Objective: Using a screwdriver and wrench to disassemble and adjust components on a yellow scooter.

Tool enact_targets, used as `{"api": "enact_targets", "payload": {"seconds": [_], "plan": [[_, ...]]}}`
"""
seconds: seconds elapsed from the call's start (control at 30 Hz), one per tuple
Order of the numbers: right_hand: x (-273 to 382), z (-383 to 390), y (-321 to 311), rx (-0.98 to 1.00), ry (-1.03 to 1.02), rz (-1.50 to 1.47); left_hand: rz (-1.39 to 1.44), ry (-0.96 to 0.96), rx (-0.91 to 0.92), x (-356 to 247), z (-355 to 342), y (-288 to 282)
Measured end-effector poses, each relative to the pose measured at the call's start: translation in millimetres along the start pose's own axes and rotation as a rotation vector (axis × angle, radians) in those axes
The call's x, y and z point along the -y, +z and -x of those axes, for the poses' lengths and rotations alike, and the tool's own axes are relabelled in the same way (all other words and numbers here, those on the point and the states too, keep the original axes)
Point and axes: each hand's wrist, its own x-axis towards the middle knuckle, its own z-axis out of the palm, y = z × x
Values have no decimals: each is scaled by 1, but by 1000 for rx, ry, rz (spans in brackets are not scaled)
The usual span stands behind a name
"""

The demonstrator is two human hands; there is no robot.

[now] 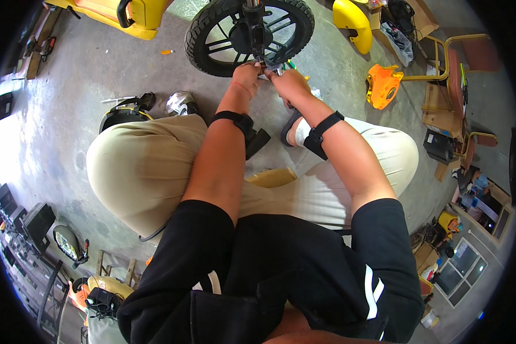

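Note:
Ahead of me stands a motorcycle front wheel [193,43], with a black tyre and black spokes. A dark fork leg [255,31] comes down in front of its hub. Both arms reach to the near lower edge of the wheel. My left hand [247,77] is closed beside the bottom of the fork leg, its fingertips pressed together. Close to its right, my right hand [290,86] is also closed, with thumb and fingers curled at the same spot. A small shiny metal part [276,68] shows between the hands; which hand grips it is hidden.
A yellow mudguard [353,26] and an orange plastic cover [383,86] lie to the right, near a chair [454,86] and boxes. At the left, a headlight-like part [182,103] and a black-and-yellow part [126,112] lie by my knee. Yellow bodywork [106,14] is at upper left.

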Motion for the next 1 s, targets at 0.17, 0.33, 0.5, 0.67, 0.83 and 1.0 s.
{"api": "enact_targets", "payload": {"seconds": [0.17, 0.33, 0.5, 0.67, 0.83, 1.0], "plan": [[-3, -1, 3, -5, 15, -36, 10, 1, -10, 1, 2, 0], [-10, -5, 6, 12, -8, -65, 32, 19, 20, 5, 6, 1], [-17, -13, 8, 104, 20, -240, 224, -39, 120, 7, 21, 0], [-18, -12, 7, 105, 17, -128, 233, -24, 130, 4, 31, 5], [-14, -8, 5, 88, -1, -93, 209, -20, 82, 4, 26, 7], [-10, -6, 5, 70, 23, -85, 176, -37, 79, 7, 16, 3]]}}
